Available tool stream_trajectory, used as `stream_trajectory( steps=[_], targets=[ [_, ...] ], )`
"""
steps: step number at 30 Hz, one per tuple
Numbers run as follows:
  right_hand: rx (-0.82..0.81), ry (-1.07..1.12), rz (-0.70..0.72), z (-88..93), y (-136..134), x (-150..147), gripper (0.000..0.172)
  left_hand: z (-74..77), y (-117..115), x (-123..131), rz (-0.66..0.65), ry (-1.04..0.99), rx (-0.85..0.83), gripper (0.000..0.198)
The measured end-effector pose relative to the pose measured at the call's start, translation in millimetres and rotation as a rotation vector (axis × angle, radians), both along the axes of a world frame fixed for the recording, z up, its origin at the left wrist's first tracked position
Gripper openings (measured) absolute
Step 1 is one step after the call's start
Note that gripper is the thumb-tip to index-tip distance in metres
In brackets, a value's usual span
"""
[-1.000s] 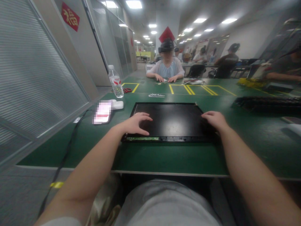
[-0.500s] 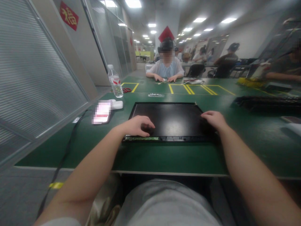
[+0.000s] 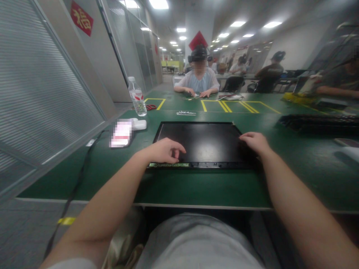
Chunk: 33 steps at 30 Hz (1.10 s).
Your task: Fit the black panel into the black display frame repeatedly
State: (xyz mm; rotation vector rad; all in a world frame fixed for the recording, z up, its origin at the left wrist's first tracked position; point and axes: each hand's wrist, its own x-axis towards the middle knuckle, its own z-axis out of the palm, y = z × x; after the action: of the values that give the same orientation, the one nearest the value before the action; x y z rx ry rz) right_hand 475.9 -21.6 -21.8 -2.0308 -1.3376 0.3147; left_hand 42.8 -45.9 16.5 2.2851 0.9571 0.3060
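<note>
The left hand (image 3: 164, 150), fingers (image 3: 179, 150) curled in since 1 second ago, and the unmoved right hand (image 3: 255, 142) rest apart, gripping nothing, on the black panel (image 3: 202, 140) on the green worktop (image 3: 196, 186); far left, a red sign (image 3: 81, 18) reads 福.

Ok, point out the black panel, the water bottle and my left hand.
black panel (image 3: 207, 144), head view, bare glossy middle.
water bottle (image 3: 137, 97), head view, its label.
left hand (image 3: 165, 150), head view, back of hand.
</note>
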Motion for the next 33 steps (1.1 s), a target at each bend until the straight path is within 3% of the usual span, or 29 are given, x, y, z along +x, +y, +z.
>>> stream_trajectory(
  steps=[10,33],
  targets=[
    [-0.012,-0.004,-0.008,0.8,1.2,-1.0,0.010,-0.2,2.9,-0.6,-0.089,0.041,0.122,0.040],
    [0.004,0.051,-0.014,-1.9,3.0,3.9,0.012,-0.6,2.7,0.9,-0.090,0.037,0.097,0.043]
  ],
)
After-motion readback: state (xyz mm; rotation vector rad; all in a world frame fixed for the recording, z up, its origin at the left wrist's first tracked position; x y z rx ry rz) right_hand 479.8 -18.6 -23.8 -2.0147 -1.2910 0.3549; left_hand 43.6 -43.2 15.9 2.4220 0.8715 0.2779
